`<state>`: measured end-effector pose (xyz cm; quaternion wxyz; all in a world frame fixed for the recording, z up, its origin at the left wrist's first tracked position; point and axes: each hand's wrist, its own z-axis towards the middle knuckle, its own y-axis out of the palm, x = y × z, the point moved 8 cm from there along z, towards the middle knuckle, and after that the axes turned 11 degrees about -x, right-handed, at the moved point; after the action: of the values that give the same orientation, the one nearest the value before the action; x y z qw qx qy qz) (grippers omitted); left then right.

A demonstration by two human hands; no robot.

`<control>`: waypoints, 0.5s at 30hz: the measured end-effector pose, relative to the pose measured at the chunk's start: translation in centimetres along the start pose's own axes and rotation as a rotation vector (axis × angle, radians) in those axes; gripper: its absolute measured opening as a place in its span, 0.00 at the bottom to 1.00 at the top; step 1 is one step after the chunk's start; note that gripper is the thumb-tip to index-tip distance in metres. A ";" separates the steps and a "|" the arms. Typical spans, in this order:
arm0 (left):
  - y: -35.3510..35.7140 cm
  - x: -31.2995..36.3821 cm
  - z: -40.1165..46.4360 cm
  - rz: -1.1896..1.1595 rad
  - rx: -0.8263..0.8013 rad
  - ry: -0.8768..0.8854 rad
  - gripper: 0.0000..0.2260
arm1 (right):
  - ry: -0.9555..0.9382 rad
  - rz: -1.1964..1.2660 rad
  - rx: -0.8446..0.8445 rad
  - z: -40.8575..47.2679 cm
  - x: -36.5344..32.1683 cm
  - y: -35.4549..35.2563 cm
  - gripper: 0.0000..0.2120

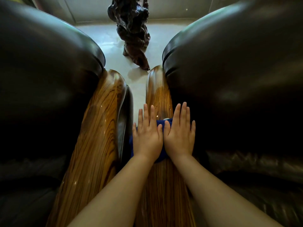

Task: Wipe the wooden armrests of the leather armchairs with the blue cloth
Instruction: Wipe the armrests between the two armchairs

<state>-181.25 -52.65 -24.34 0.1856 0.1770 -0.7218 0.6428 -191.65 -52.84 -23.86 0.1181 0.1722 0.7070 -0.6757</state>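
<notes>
Both hands, left hand (146, 136) and right hand (179, 136), press flat and unclenched on the blue cloth (161, 124) at frame centre, which could slip off the glossy armrest (159, 95).

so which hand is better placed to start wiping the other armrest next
Left, probably. The left hand lies flat on the blue cloth nearest the left armrest; the right hand is farther.

Right armrest (158, 95): wood, bold dark grain, glossy varnish with light glints. Left armrest (101, 122): same striped wood, same high gloss. Both armchairs, left armchair (45, 66) and right armchair (229, 63): dark leather, smooth, soft sheen, creased near the seats. Blue cloth (161, 124): matt fabric. Floor (113, 46): pale, polished, reflective. Carved sculpture (132, 30): dark, gnarled, shiny wood.
</notes>
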 end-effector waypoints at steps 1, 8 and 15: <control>-0.3 0.1 0.3 -0.035 0.009 0.005 0.27 | -0.009 -0.005 0.000 0.3 -0.2 -0.3 0.30; 0.1 -2.4 -4.5 -0.380 -0.020 0.016 0.24 | 0.011 0.395 -0.162 -3.6 1.9 1.2 0.29; 0.5 -1.7 -1.0 -0.353 -0.111 0.039 0.25 | -0.177 0.477 -0.226 0.3 0.9 1.9 0.28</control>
<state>-179.98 -51.61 -25.46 0.3189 0.2782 -0.7101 0.5627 -191.69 -53.04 -26.00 0.3536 0.2599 0.7042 -0.5581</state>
